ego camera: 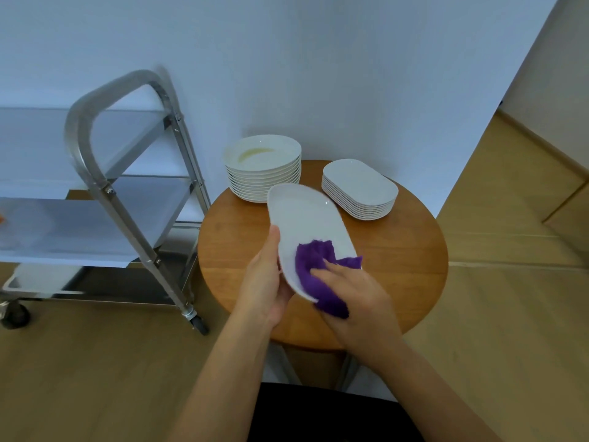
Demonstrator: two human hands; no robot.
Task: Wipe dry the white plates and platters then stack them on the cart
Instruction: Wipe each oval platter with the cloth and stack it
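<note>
head view: left hand (266, 275) grips the tilted platter (307, 224) by its edge, right hand (353, 291) clutches the purple cloth (314, 266) against it.

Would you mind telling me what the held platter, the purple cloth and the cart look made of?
Platter: likely glazed ceramic, glossy white.
Purple cloth: fuzzy, perhaps microfibre.
Cart: apparently brushed stainless steel, grey sheen.
</note>
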